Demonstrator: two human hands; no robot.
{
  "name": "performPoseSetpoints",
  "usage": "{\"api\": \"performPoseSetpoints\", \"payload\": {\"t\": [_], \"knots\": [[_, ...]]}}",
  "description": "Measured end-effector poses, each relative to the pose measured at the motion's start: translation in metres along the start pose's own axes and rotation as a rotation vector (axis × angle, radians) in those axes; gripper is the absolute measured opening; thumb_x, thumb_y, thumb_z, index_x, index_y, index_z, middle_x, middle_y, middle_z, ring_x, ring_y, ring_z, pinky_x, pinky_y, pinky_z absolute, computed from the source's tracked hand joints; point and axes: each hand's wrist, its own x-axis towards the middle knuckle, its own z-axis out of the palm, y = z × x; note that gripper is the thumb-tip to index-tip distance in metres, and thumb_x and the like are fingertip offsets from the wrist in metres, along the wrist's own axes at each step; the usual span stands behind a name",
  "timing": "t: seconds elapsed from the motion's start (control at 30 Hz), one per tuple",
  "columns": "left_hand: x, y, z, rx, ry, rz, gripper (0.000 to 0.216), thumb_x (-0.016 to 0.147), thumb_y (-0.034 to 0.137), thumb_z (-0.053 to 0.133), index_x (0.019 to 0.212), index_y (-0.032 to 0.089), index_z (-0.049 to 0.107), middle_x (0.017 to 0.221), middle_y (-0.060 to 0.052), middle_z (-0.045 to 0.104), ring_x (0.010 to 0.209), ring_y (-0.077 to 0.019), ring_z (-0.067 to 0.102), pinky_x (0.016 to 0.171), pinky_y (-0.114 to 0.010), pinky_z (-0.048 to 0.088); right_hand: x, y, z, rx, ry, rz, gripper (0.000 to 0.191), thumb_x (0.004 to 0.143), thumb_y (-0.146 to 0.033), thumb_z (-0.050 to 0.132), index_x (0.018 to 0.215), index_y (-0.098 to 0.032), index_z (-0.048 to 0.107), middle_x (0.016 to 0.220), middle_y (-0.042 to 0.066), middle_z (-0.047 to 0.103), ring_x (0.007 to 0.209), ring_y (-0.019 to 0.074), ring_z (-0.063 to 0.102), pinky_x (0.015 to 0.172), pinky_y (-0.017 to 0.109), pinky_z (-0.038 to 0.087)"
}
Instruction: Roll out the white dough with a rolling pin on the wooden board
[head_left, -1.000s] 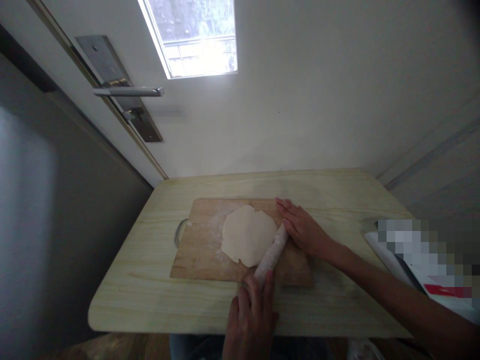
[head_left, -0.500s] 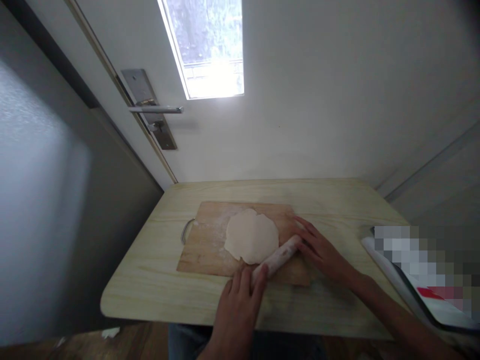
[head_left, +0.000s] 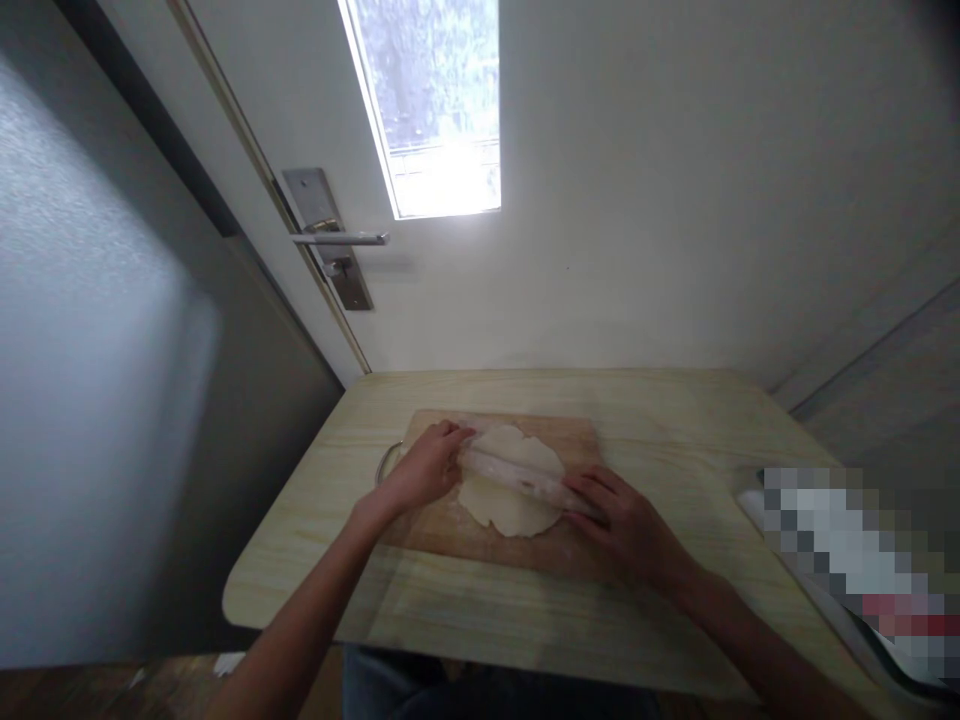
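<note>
A floury rolling pin (head_left: 517, 477) lies slantwise across a flat, roughly round sheet of dough (head_left: 514, 512) with an uneven edge. My left hand (head_left: 435, 465) is closed on the pin's left end, at the dough's upper left. At the other end, my right hand (head_left: 611, 510) grips the pin near the dough's right edge. Beneath the dough is a wooden cutting board (head_left: 435, 525) dusted with flour, with a metal loop handle (head_left: 384, 462) on its left side, partly behind my left wrist.
The board rests on a light wood table (head_left: 300, 560). Behind it stands a white door with a lever handle (head_left: 341, 239) and a narrow window (head_left: 442, 110). A blurred-out item (head_left: 847, 560) lies at the table's right edge. A grey panel (head_left: 97, 380) rises on the left.
My left hand has moved from the board's front edge up to the left side. The rolling pin has swung from below the dough's lower right edge to across its middle.
</note>
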Motion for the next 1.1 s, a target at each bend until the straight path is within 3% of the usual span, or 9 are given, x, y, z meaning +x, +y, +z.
{"api": "performPoseSetpoints", "payload": {"t": [0.1, 0.23, 0.47, 0.7, 1.1], "knots": [[0.022, -0.011, -0.002, -0.146, -0.092, 0.006, 0.046, 0.071, 0.015, 0.046, 0.117, 0.014, 0.04, 0.115, -0.007, 0.049, 0.103, -0.0164, 0.045, 0.085, -0.029, 0.038, 0.008, -0.007, 0.0, 0.007, -0.007, -0.009, 0.021, 0.078, -0.029, 0.045, 0.094, -0.018, 0.054, 0.093, 0.009, 0.055, 0.085, 0.0194, 0.053, 0.074, 0.036, 0.047], [0.057, -0.017, 0.007, -0.001, -0.031, -0.208, 0.037, 0.083, 0.031, 0.033, 0.113, 0.012, 0.045, 0.114, -0.009, 0.051, 0.102, -0.0151, 0.048, 0.084, -0.025, 0.038, 0.012, -0.006, 0.004, 0.049, 0.019, -0.036, 0.022, 0.08, -0.028, 0.043, 0.097, -0.017, 0.053, 0.099, 0.011, 0.053, 0.092, 0.0194, 0.051, 0.079, 0.037, 0.045], [0.099, -0.015, 0.034, 0.184, 0.08, -0.291, 0.036, 0.075, 0.027, 0.046, 0.107, 0.011, 0.047, 0.123, -0.018, 0.039, 0.119, -0.031, 0.027, 0.093, -0.048, 0.024, 0.012, -0.006, 0.01, 0.088, 0.058, 0.067, 0.028, 0.084, -0.028, 0.035, 0.099, -0.016, 0.056, 0.109, 0.01, 0.054, 0.101, 0.0177, 0.049, 0.087, 0.036, 0.041], [0.093, -0.023, 0.045, 0.252, 0.109, -0.292, 0.029, 0.077, 0.025, 0.037, 0.097, 0.01, 0.052, 0.116, -0.016, 0.045, 0.115, -0.024, 0.034, 0.092, -0.036, 0.03, 0.013, -0.019, 0.008, 0.038, 0.081, 0.104, 0.032, 0.085, -0.025, 0.031, 0.102, -0.014, 0.056, 0.111, 0.009, 0.055, 0.105, 0.0169, 0.048, 0.09, 0.036, 0.039], [0.075, -0.022, 0.044, 0.247, 0.074, -0.275, 0.031, 0.079, 0.033, 0.033, 0.092, 0.015, 0.054, 0.104, -0.01, 0.052, 0.105, -0.0206, 0.042, 0.085, -0.032, 0.036, 0.004, -0.032, 0.011, -0.022, 0.146, 0.07, 0.028, 0.084, -0.02, 0.034, 0.103, -0.016, 0.054, 0.096, 0.007, 0.063, 0.086, 0.0156, 0.058, 0.071, 0.028, 0.048]]}}
